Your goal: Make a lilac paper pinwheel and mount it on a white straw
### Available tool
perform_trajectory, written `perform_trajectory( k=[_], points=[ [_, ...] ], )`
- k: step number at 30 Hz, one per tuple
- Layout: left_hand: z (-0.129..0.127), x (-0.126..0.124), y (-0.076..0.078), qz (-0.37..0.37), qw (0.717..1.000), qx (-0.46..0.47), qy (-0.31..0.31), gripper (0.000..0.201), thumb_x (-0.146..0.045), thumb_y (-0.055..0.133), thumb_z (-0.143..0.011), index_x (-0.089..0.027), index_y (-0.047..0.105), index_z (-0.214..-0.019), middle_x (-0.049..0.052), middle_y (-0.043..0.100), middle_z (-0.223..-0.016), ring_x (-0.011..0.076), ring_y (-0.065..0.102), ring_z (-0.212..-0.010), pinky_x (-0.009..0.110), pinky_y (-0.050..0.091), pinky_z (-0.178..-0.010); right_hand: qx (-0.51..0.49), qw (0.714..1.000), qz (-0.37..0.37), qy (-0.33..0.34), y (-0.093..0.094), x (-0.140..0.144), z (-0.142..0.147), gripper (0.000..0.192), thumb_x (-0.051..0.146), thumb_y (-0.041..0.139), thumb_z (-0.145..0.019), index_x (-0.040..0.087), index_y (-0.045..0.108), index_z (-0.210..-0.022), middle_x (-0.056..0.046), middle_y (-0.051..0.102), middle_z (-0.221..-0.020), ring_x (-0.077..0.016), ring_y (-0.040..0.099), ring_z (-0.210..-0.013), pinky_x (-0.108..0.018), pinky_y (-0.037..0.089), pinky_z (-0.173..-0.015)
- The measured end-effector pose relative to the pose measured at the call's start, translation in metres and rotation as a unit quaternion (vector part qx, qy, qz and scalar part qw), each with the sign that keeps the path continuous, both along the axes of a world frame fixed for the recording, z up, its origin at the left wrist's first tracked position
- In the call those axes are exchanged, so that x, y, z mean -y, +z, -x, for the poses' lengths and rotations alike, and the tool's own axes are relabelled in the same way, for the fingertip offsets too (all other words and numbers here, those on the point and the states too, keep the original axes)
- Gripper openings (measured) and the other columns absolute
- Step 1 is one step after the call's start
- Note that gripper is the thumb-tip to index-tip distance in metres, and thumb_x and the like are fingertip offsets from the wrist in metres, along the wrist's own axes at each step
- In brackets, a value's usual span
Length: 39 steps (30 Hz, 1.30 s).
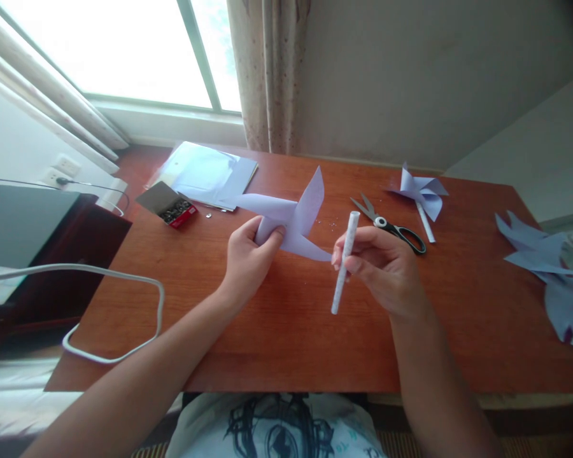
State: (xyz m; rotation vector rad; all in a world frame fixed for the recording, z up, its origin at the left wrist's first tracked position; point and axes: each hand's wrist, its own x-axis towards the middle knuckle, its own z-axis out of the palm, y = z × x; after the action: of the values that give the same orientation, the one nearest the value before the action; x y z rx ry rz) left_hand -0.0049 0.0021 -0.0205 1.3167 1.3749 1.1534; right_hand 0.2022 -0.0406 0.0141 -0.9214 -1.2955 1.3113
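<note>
Between the thumb and fingers of my left hand (pixel 253 254) is a pale paper pinwheel (pixel 293 219), its blades spread above the table. My right hand (pixel 382 264) pinches a white rolled paper stick (pixel 346 261), tilted slightly, its top leaning right. The stick is apart from the pinwheel's body, though one blade tip reaches close to my right fingertips. Behind my right hand lie scissors (pixel 386 224) with dark handles, blades parted. Farther back rests another pinwheel (pixel 423 191) on a white stick.
A small open box (pixel 169 207) of metal pieces stands on the wooden table (pixel 277 343), near a stack of paper (pixel 205 172). Cut paper pieces (pixel 539 248) lie at the right edge. A white cable (pixel 160 299) loops over the left side. Tiny scraps lie near the scissors.
</note>
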Motion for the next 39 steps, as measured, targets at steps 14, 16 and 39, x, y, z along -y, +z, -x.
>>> perform_trajectory(
  k=[14, 16, 39],
  points=[
    [-0.002, 0.006, 0.008, -0.025, 1.000, -0.002, -0.013, 0.018, -0.027, 0.065, -0.083, -0.016, 0.058, -0.070, -0.004, 0.041, -0.063, 0.0102, 0.033, -0.060, 0.023, 0.028, -0.054, 0.135, 0.988, 0.067, -0.017, -0.033, 0.000, 0.035, 0.020, 0.037, 0.071, -0.088, 0.021, 0.071, -0.099, -0.003, 0.073, -0.088, -0.0176, 0.068, -0.078, -0.028, 0.057, -0.068],
    [-0.002, 0.009, 0.010, -0.036, 0.999, -0.007, -0.017, 0.018, -0.026, 0.065, -0.083, -0.016, 0.059, -0.070, -0.004, 0.041, -0.063, 0.0101, 0.034, -0.060, 0.023, 0.028, -0.054, 0.109, 0.990, 0.087, -0.017, -0.034, -0.001, 0.036, 0.021, 0.039, 0.072, -0.088, 0.021, 0.071, -0.100, -0.002, 0.072, -0.085, -0.0163, 0.067, -0.075, -0.027, 0.057, -0.064],
    [-0.003, 0.013, 0.013, -0.083, 0.995, -0.054, -0.012, 0.018, -0.021, 0.062, -0.082, -0.017, 0.056, -0.066, -0.004, 0.044, -0.061, 0.0103, 0.037, -0.059, 0.024, 0.030, -0.055, 0.083, 0.991, 0.104, -0.014, -0.035, -0.003, 0.044, 0.029, 0.048, 0.078, -0.080, 0.022, 0.069, -0.091, 0.000, 0.070, -0.075, -0.0150, 0.065, -0.063, -0.028, 0.058, -0.055]
  ],
)
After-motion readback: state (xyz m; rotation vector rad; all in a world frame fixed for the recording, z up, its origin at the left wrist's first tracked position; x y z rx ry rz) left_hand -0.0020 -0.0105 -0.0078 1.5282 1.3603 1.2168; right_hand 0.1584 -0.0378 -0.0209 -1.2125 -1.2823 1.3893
